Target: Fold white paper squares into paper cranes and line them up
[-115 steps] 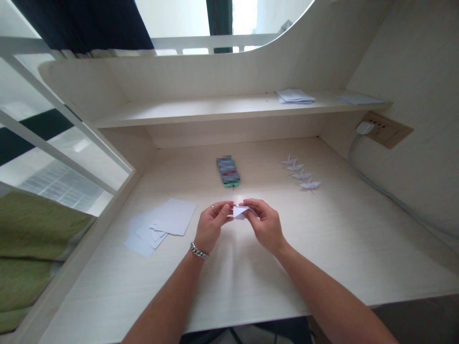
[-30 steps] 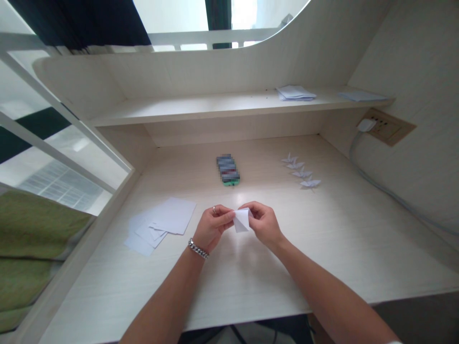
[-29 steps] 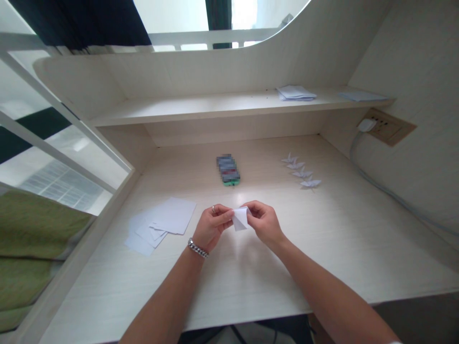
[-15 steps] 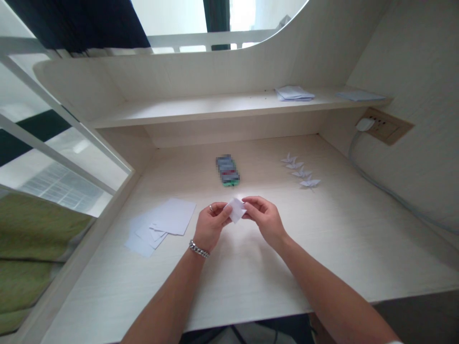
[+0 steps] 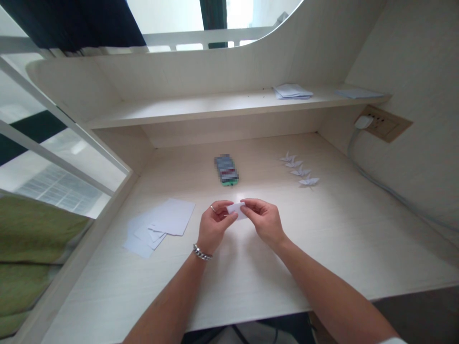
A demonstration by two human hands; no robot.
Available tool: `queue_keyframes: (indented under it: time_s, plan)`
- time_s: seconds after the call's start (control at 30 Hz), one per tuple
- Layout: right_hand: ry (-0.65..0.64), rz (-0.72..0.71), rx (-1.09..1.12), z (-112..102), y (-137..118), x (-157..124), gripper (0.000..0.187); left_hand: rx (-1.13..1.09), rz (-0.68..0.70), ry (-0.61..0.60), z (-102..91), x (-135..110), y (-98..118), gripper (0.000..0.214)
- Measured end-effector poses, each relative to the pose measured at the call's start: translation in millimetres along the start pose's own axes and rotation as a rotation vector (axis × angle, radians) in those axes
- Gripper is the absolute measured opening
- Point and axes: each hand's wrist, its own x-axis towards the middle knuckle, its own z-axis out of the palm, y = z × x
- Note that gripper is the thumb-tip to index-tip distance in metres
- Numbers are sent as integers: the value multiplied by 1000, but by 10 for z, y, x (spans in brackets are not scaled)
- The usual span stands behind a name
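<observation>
A small folded piece of white paper (image 5: pixel 237 209) is pinched between both hands above the middle of the desk. My left hand (image 5: pixel 214 226), with a ring and a metal bracelet, grips its left side with closed fingers. My right hand (image 5: pixel 264 220) pinches its right side. A loose stack of white paper sheets (image 5: pixel 161 224) lies on the desk left of my left hand. Several finished paper cranes (image 5: pixel 300 171) stand in a row at the back right of the desk.
A phone-like object with a green edge (image 5: pixel 226 169) lies beyond my hands. The pale wooden desk (image 5: pixel 322 248) has a shelf above with folded papers (image 5: pixel 292 91). A wall socket with a white plug and cable (image 5: pixel 362 123) sits on the right wall.
The paper has been turned and brought down flatter between my fingers; earlier it hung with a point downward. Both hands stay close together in the same place.
</observation>
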Motion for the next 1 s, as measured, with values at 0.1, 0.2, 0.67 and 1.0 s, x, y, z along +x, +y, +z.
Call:
queue_keyframes:
  time_s: [0.1, 0.2, 0.67, 1.0]
  plan:
    - [-55, -8, -52, 5, -2, -17, 18, 123, 103, 33, -16, -5, 19, 28]
    - [-67, -28, -77, 11, -19, -25, 18, 264, 212, 33, -11, -18, 17, 16]
    - [-82, -48, -95, -4, -21, -4, 17, 360, 250, 23, -17, -20, -32, 14]
    - [-57, -45, -110, 20, 25, 0, 18, 359, 218, -3, -1, -26, -25, 18]
